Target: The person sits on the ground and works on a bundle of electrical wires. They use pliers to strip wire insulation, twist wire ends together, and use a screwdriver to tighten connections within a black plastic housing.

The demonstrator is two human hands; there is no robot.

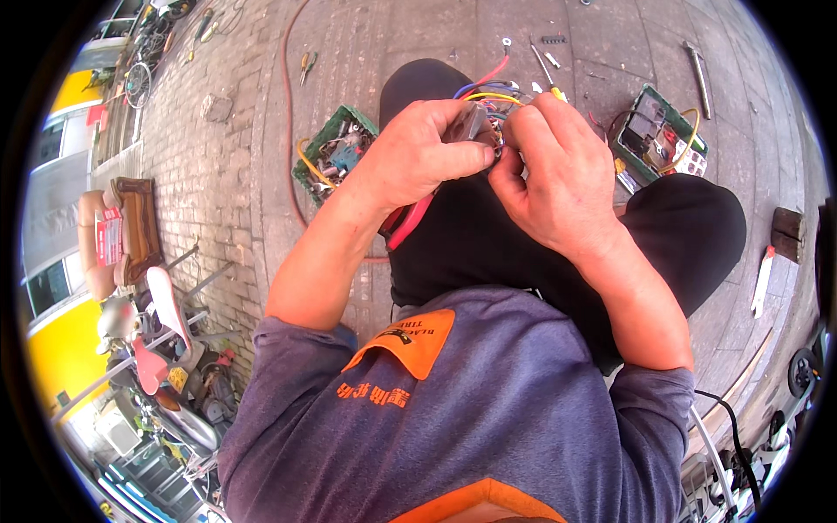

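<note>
My left hand (429, 155) is closed around a pair of pliers with red handles (408, 225), whose metal jaws (472, 122) stick out past the fingers. Close beside it, my right hand (558, 170) is pinched at the end of a bundle of coloured wires (495, 94), its fingertips nearly meeting my left thumb. What sits exactly between the fingertips is small and partly hidden. From the bundle a red wire (490, 74) runs up to a ring terminal (506, 42). Both hands work above my lap.
Green baskets of parts and tools stand left (350, 113) and right (632, 162) of my knees. Beyond lie a screwdriver (545, 66), small pliers (308, 68) and a metal bar (697, 80). A reddish hose (287, 78) crosses the paving. Rightward are a white blade (761, 288) and a block (787, 234).
</note>
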